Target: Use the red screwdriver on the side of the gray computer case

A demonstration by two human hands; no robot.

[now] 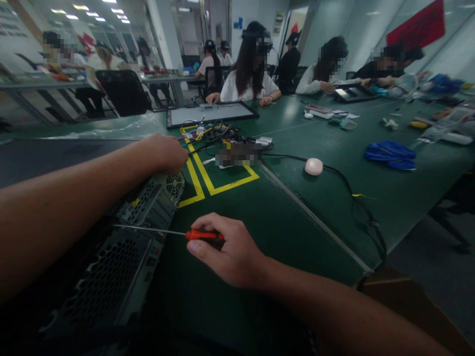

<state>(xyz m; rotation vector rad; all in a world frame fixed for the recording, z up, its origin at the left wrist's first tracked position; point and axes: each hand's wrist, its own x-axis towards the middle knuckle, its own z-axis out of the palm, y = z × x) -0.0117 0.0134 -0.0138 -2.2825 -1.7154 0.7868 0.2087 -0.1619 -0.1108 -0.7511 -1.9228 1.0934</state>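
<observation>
My right hand [232, 252] is closed round the orange handle of a screwdriver [198, 235]. The long thin shaft points left, over the rear of a computer case [148, 210]. That case shows honeycomb vents, ports and a round fan grille, and lies at the left near the table edge. My left arm reaches across above it. At its far end my left hand [170, 154] is curled closed beside the case's far corner, next to a tangle of black cables [222, 132]. Its fingertips are hidden, so I cannot tell what they hold.
Yellow tape [230, 187] marks the green table. A black-framed panel [211, 113] lies before a person in white. To the right are a pale rounded object [313, 166] by a black cable [349, 185] and a blue bundle [390, 154]. Other people sit farther back.
</observation>
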